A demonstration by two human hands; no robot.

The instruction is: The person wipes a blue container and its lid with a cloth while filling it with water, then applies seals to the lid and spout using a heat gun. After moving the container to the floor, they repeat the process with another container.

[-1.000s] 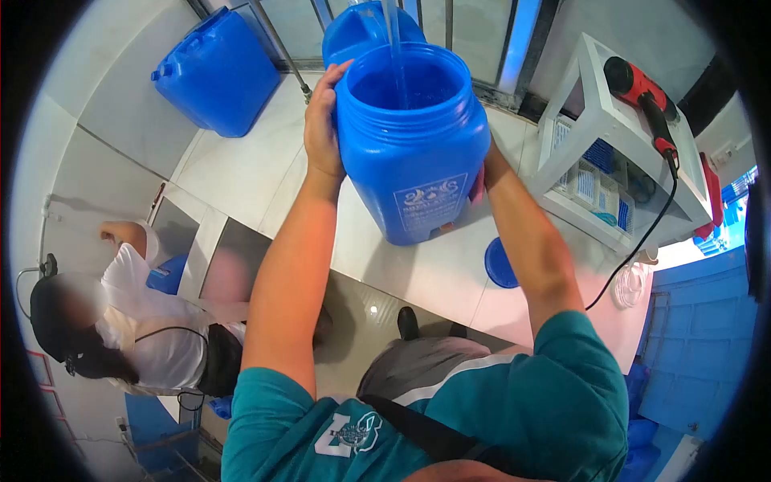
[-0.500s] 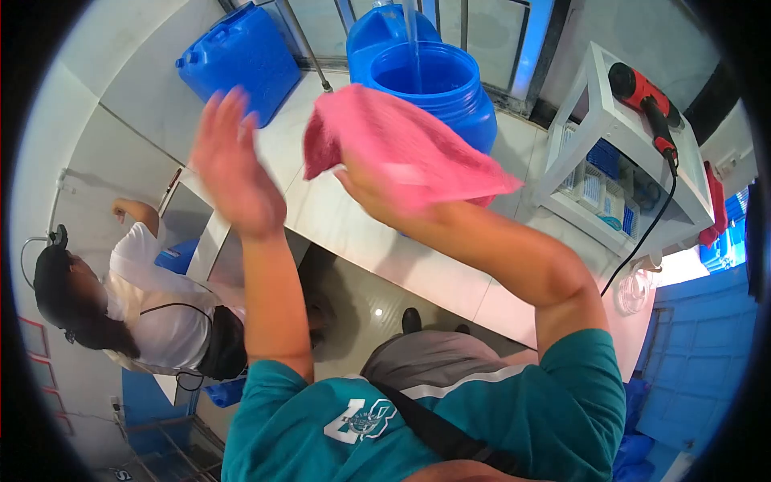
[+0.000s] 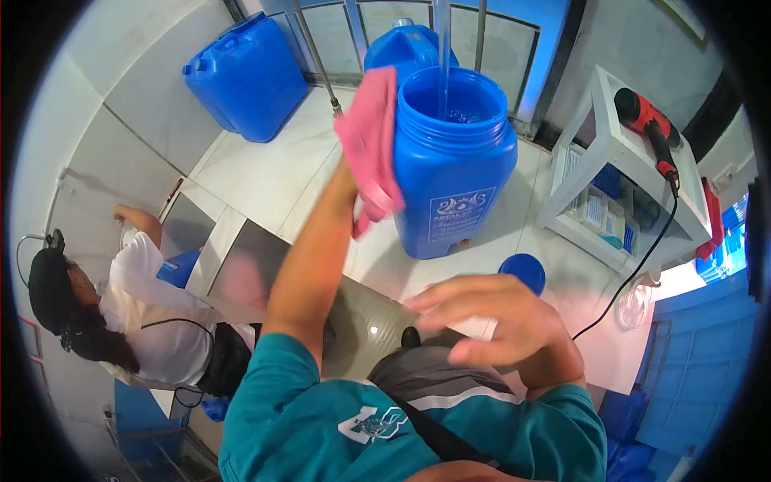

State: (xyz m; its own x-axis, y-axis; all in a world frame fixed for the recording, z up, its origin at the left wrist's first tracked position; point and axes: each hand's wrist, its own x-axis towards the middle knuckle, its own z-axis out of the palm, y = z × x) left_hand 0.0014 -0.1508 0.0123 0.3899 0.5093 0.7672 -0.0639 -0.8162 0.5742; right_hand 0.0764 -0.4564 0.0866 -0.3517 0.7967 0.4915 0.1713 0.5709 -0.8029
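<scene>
A pink cloth (image 3: 371,145) covers most of my left hand (image 3: 347,178), which holds it against the left side of an upright blue water container (image 3: 454,177). The cloth hides my left fingers. A stream of water (image 3: 443,60) falls into the container's wide open mouth. Nearer my body, my right hand (image 3: 506,321) holds nothing, its fingers apart and slightly bent, somewhat blurred. Just beyond it, a round blue lid (image 3: 523,273) lies on the white tiled counter (image 3: 313,169).
Behind the container stands another blue jug (image 3: 401,44), and a blue jerrycan (image 3: 253,80) is at the back left. On the right, a red and black heat gun (image 3: 646,120) rests on a white shelf (image 3: 594,153), its cord trailing down. Another person (image 3: 161,313) works at left.
The pink cloth has passed from my right hand to my left, now at the container's left side. My right hand has drawn back toward my body. More of the container and the lid show.
</scene>
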